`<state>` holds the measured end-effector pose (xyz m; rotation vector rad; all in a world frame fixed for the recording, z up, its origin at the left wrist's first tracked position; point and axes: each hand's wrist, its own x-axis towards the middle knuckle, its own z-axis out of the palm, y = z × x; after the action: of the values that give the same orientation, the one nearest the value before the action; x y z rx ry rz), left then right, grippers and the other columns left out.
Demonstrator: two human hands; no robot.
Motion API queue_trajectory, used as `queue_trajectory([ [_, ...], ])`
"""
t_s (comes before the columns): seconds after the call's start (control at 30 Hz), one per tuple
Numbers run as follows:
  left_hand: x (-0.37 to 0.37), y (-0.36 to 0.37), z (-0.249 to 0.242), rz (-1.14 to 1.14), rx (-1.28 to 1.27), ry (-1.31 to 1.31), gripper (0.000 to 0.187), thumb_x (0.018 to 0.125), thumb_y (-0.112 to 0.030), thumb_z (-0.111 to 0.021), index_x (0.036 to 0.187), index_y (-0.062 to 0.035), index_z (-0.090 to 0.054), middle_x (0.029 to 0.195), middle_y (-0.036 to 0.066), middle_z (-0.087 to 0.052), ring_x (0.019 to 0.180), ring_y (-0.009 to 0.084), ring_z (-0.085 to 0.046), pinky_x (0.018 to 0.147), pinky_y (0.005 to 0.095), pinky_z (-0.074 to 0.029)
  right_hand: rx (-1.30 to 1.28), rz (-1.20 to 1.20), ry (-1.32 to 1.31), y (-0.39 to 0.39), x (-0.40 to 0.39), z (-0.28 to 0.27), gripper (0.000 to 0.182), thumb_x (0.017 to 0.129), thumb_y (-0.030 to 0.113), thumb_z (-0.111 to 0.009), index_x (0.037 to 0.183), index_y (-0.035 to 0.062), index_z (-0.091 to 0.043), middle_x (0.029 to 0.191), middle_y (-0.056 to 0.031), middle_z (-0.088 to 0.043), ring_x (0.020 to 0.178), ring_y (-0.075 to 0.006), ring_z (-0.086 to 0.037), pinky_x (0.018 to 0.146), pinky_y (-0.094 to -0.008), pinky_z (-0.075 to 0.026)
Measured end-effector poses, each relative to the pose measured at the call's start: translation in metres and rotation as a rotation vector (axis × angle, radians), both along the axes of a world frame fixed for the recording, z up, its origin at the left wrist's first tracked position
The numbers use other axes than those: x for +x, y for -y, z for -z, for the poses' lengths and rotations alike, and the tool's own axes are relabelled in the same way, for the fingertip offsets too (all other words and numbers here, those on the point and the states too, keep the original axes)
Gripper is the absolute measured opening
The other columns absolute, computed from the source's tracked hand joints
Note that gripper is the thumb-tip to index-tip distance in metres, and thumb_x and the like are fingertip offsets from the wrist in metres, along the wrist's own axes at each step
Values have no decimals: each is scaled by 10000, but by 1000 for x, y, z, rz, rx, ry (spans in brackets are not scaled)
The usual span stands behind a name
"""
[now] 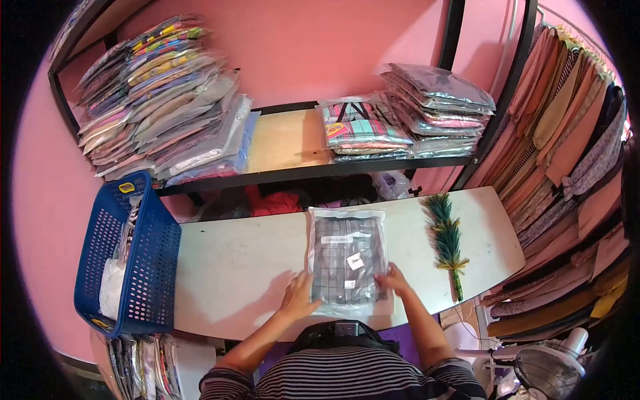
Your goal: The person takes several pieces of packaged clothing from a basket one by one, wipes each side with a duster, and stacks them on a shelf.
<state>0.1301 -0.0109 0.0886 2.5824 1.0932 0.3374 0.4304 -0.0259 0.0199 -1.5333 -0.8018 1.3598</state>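
A flat, clear plastic package with a folded grey checked garment [333, 267] inside lies on the white table in front of me. White labels show on its front. My left hand [298, 295] rests at the package's lower left edge, fingers stretched out and thumb apart. At the right edge, my right hand [395, 280] touches the plastic with its thumb and fingers spread. Neither hand appears to be closed around the package.
A blue perforated basket [150, 267] with bagged items stands at the table's left end. Right of the package lies a green tinsel-like spray [445, 240]. Behind, a shelf [283, 143] bears stacks of bagged clothes. Hanging garments [567, 167] and a fan [547, 367] are at the right.
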Motion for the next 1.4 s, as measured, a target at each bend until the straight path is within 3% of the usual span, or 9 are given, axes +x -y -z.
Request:
queue_trajectory([
  [0.07, -8, 3, 60, -566, -203, 181, 659, 690, -327, -608, 1202, -12, -338, 1128, 221, -454, 1039, 349, -438, 881, 404, -346, 49, -73, -87, 27, -1, 17, 526, 645, 64, -699, 1079, 2, -409, 875, -105, -587, 757, -162, -577, 639, -288, -478],
  [0.17, -11, 9, 90, -602, -545, 317, 508, 688, -307, -634, 1048, 8, -464, 923, 205, -558, 833, 315, -553, 721, 376, -432, 121, -222, 480, 58, 0, 20, 478, 642, 58, -699, 1049, 10, -453, 800, -82, -601, 717, -126, -575, 613, -257, -466],
  [0.3, -17, 20, 109, -562, -506, 458, 306, 638, -258, -703, 615, 1, -541, 551, 117, -542, 484, 208, -509, 470, 336, -383, -48, -145, 409, 75, 31, 6, 286, 673, 46, -645, 936, 4, -541, 622, -55, -589, 542, -126, -542, 484, -271, -434],
  [0.4, -15, 32, 87, -603, -524, 482, 345, 664, -292, -679, 574, 3, -526, 520, 124, -518, 457, 195, -477, 454, 343, -366, 313, 429, 1549, 89, 96, 31, 396, 712, 87, -531, 1092, 4, -457, 993, -209, -513, 939, -329, -483, 760, -400, -406],
  [0.6, -15, 39, 92, -650, -494, 417, 448, 730, -373, -604, 529, 11, -489, 488, 149, -477, 438, 201, -455, 449, 346, -360, -244, 340, 1406, 92, 168, 12, 362, 736, 221, -567, 1012, 28, -435, 862, -233, -489, 777, -396, -494, 651, -459, -409],
  [0.73, -16, 42, 77, -627, -557, 392, 368, 772, -249, -596, 540, 12, -480, 460, 34, -435, 444, 80, -412, 413, 281, -343, 143, 258, 1027, 62, 147, 5, 303, 828, 255, -426, 937, -18, -495, 831, -255, -535, 760, -395, -522, 659, -445, -419],
  [0.93, -16, 46, 84, -673, -614, 426, 327, 775, -238, -596, 580, 13, -517, 474, 26, -452, 446, 87, -457, 417, 269, -371, 388, -777, 1192, 52, 46, -53, 370, 839, 375, -396, 994, 67, -530, 824, -179, -591, 670, -322, -585, 591, -407, -476],
  [1.27, -15, 44, 72, -669, -687, 476, 302, 772, -227, -601, 603, 16, -542, 511, 23, -478, 459, 83, -468, 418, 259, -386, 208, -418, 1278, 11, 37, -46, 354, 831, 424, -397, 835, 82, -488, 645, -151, -578, 564, -339, -567, 494, -427, -455],
  [1.4, -18, 42, 76, -633, -692, 481, 297, 767, -218, -610, 598, 15, -537, 503, 14, -462, 451, 78, -449, 413, 254, -382, 282, -793, 1360, 33, 30, -38, 327, 836, 401, -401, 864, 86, -486, 647, -155, -579, 571, -331, -572, 490, -415, -455],
])
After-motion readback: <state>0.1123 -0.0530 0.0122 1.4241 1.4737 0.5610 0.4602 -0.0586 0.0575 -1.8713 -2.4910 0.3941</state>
